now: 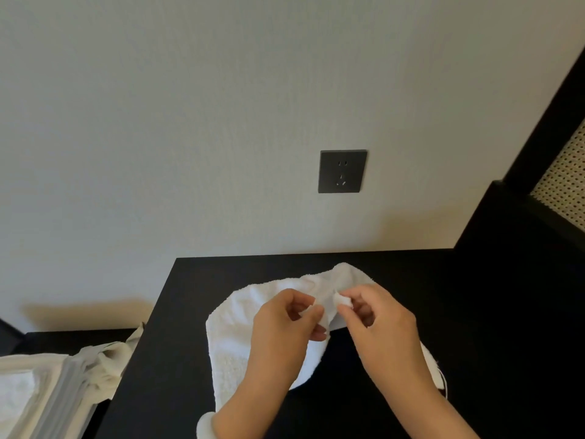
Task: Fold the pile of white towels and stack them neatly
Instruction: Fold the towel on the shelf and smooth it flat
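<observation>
1. We see a black table (177, 359) set against the wall, directly below the socket (342, 171).
2. A crumpled white towel (234, 337) lies on it, below the socket.
3. Far down-left of the socket, a lower dark surface (63, 339) carries a towel pile (31, 391).

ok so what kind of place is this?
Likely a hotel room or bedroom, not a lab. Cues: a black table against a plain wall with a dark socket, a cane panel in black furniture at right, and a stack of white towels lower left.
</observation>
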